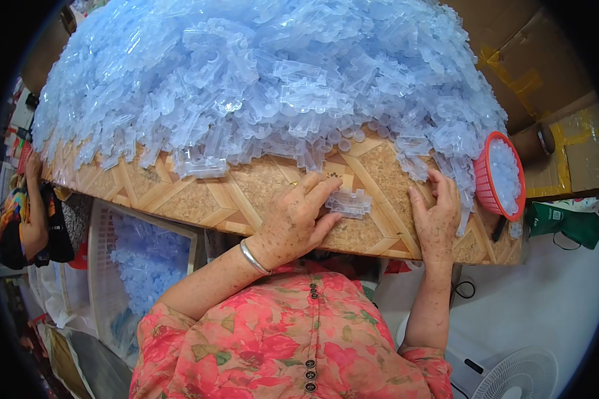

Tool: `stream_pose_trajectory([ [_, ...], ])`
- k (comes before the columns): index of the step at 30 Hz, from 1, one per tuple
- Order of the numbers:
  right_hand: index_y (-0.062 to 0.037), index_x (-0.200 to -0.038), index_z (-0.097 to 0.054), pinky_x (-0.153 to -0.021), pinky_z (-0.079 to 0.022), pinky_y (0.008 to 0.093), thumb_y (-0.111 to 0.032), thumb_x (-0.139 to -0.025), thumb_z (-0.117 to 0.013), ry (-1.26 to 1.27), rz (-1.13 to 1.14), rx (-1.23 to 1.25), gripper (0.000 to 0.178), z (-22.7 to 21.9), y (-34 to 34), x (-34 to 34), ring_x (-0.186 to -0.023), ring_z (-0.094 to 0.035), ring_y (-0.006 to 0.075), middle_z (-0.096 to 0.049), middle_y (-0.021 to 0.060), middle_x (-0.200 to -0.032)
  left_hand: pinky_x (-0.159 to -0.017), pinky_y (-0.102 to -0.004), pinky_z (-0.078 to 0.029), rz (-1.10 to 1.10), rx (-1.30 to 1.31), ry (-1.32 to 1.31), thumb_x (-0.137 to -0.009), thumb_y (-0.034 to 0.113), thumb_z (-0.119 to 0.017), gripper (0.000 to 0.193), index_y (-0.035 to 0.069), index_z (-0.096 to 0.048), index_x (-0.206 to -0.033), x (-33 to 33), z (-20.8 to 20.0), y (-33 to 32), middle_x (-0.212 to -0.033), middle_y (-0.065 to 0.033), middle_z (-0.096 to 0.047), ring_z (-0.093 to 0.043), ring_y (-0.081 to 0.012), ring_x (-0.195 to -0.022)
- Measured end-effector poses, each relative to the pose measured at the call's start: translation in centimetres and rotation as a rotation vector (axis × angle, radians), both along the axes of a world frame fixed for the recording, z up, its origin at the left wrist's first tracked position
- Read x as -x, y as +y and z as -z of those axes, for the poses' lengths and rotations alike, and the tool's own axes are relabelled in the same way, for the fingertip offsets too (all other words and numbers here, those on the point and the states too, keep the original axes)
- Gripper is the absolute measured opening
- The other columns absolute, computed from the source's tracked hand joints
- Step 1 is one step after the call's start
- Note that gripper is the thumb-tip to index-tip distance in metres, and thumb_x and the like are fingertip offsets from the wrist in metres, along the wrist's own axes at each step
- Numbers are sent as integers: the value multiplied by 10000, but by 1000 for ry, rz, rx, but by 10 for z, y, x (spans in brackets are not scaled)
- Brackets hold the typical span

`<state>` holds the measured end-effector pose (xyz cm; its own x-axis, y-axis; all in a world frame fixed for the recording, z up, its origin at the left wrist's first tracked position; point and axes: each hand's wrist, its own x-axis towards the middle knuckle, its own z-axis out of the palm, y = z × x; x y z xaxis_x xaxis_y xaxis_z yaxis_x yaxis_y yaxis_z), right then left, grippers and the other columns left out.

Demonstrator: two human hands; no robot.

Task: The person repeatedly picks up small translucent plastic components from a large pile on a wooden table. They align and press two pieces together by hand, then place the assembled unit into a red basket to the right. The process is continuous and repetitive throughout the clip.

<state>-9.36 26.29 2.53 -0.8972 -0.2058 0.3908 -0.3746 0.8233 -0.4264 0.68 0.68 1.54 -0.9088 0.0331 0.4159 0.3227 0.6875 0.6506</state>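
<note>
Near the table's front edge, my left hand (294,218) has its thumb and forefinger around the left end of a small clear plastic piece (351,203). The piece is flat, with notched edges, and lies low over the tabletop. To the right, my right hand (438,216) rests with thumb and fingers apart and nothing visible between them. Its fingertips come close to loose clear pieces (414,147) at the pile's edge. A large heap of translucent bluish plastic pieces (266,80) covers most of the patterned table (239,193).
A red plastic basket (491,189) of small translucent pieces stands at the table's right end. Left below the table sits a pale crate (103,266) with more pieces. Cardboard boxes (539,60) stand far right, a fan (522,376) lower right. Another person's arm (34,206) shows at left.
</note>
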Motion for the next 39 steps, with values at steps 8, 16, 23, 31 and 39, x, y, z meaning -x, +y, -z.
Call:
stream_pose_trajectory([
  [8,-42,-1025,-643,-915,-507,424,-62,-793,-797,28,-113,18,279,7,5,3,-1037,-637,329,-651,130,-1126,-608,-337,-479,4,-107,32,-769,77,-840,435,44,-615,-1140,1,-1,-2,-916,-82,-596,-581,-204,-657],
  [16,-55,-1021,-640,-750,-551,350,68,-764,-731,103,-90,72,299,-7,1,-24,-920,-656,264,-591,117,-1090,-548,-286,-450,-40,-197,-48,-791,63,-835,385,58,-593,-1091,-3,2,-4,-718,-29,-567,-555,-129,-576],
  [23,-28,-1060,-684,-653,-487,261,40,-826,-724,-224,-215,325,247,-29,-4,-39,-757,-578,111,-598,52,-1023,-523,-213,-457,-50,-323,-78,-831,88,-834,387,50,-577,-1118,-5,5,-4,-723,-8,-583,-580,-58,-576],
  [31,4,-1025,-693,-602,-432,214,-222,-1050,-598,-774,-210,549,247,-22,10,-15,-609,-483,39,-603,-25,-735,-528,-209,-462,-46,-347,-136,-834,83,-830,380,43,-579,-1117,-4,1,-5,-725,-10,-598,-585,-50,-571],
  [39,7,-1088,-697,-574,-431,260,-168,-947,-731,-456,-82,361,227,-10,6,-18,-590,-496,69,-603,-7,-730,-532,-239,-492,-42,-351,-145,-821,62,-824,360,40,-583,-1088,-4,-2,-5,-757,-40,-617,-624,-98,-592],
])
